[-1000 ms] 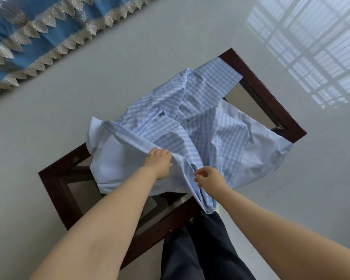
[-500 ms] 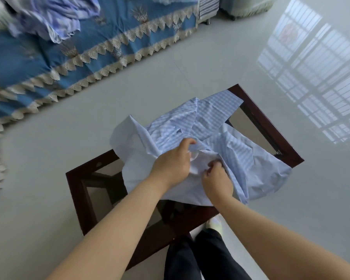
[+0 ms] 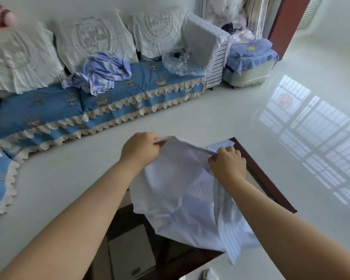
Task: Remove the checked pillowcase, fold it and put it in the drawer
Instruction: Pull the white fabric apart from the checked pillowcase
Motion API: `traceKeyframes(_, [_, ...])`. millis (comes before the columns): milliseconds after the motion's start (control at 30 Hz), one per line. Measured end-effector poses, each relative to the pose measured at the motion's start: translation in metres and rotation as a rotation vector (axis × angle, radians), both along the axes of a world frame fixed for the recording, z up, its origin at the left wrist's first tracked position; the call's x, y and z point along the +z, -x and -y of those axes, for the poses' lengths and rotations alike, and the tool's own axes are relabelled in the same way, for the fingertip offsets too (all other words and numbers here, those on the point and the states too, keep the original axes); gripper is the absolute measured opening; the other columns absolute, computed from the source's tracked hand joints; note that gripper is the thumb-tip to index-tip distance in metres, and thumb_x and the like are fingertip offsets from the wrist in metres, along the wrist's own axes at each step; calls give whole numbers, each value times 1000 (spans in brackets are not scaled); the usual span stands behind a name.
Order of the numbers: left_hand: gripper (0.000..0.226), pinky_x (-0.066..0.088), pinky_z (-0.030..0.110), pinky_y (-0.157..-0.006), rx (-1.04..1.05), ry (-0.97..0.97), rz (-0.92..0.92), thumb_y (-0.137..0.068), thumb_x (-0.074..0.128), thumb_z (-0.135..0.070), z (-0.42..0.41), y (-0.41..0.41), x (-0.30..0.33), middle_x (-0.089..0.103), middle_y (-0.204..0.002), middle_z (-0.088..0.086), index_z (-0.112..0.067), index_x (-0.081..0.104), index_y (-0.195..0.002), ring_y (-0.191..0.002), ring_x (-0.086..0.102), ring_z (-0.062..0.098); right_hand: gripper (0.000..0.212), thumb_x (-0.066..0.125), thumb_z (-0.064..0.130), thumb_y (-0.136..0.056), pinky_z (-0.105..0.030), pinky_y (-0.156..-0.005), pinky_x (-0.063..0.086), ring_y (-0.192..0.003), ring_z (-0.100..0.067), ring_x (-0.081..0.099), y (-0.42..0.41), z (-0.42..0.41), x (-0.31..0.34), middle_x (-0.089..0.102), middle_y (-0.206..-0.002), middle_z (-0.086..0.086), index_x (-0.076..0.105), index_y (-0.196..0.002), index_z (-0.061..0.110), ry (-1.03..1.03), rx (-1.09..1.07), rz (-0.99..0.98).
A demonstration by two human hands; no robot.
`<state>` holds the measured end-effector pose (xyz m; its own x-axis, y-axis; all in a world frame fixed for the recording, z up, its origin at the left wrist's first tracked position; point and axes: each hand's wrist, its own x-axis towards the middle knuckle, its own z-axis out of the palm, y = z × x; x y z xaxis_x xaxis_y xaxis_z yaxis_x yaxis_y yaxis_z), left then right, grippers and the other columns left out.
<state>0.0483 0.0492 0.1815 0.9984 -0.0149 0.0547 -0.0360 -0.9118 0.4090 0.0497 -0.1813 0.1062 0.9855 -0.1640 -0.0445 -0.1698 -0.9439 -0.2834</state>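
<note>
Pillowcase (image 3: 176,190) now lifted off table (image 3: 271,184), edge stretched between raised hands.

Pillowcase (image 3: 176,190): thin matt cloth, creased, faint check. Table (image 3: 271,178): dark polished wood frame, glass panes. Floor (image 3: 240,110): glossy pale tile, mirror-like. Sofa cover (image 3: 69,110): blue woven cloth, lace trim. Cushions (image 3: 93,37): white embroidered fabric.

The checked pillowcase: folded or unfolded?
Unfolded: the checked pillowcase hangs loose and rumpled, held by the left hand and right hand.
</note>
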Motion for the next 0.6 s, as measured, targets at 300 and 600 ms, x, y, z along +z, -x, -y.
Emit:
traceKeyframes(300, [26,31,29,-67,561,518,484,-98,45,-23,-35,-41,105,56,-80,9,-5,62,-89,-76,46,26,17,44,17,-90,-31,-64,39,-77,-28,51,-62,26,108,58,-88,-7,56,-103,16,-194,-56,162])
traceKeyframes(600, [18,44,36,-68,621,811,149,-81,53,-28,-44,-43,76,61,-74,8,-16,57,-68,-77,60,31,12,59,9,-87,-26,-55,39,-64,-18,50,-56,22,127,56,-66,-6,68,-79,7,-856,22,-11])
